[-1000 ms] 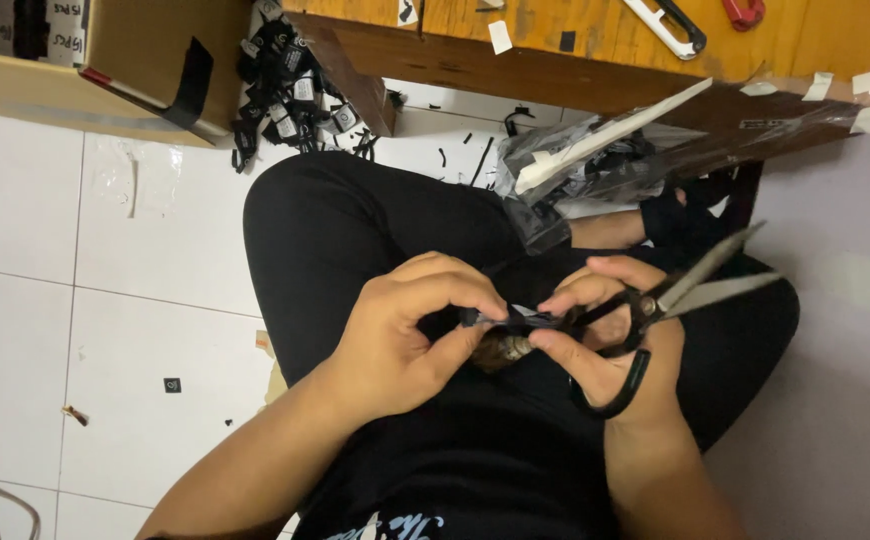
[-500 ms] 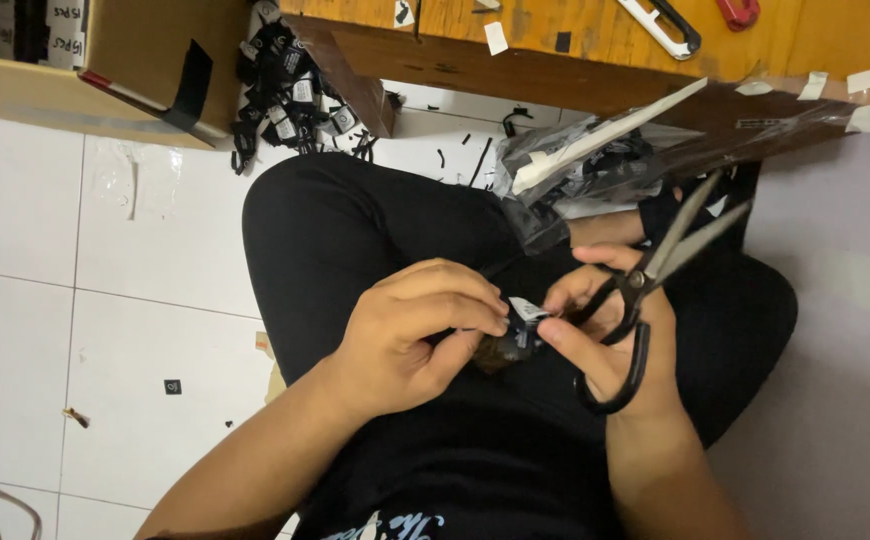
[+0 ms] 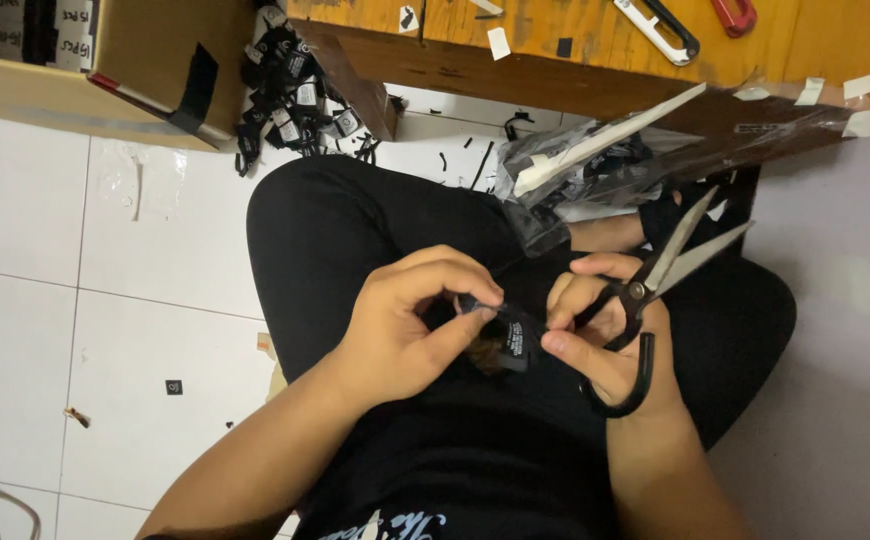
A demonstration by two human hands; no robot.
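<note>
Left hand (image 3: 405,325): fingers curled, thumb and fingertips pinching one end of a small black label (image 3: 512,338) with pale print.

Label: held over the lap between both hands, its other end touching the right thumb and forefinger.

Right hand (image 3: 605,340): grasping black-handled scissors (image 3: 655,290) with the lower fingers through the big loop, while thumb and forefinger meet the label. Blades parted, pointing up and away from the hand, toward the desk edge.

Beyond the right hand: clear plastic bag (image 3: 645,150) holding dark pieces and a white strip, hanging off the wooden desk (image 3: 595,50). Bits of pale tape stuck along the desk edge.

On the desk, far above the right hand: white cutter (image 3: 660,25), red tool (image 3: 735,15), only partly in view.

Beyond the left hand: heap of black labels (image 3: 290,85) on the tiled floor (image 3: 85,300), just beside a cardboard box (image 3: 125,60) with black tape on its corner. Small scraps scattered on the tiles left of the left forearm.
</note>
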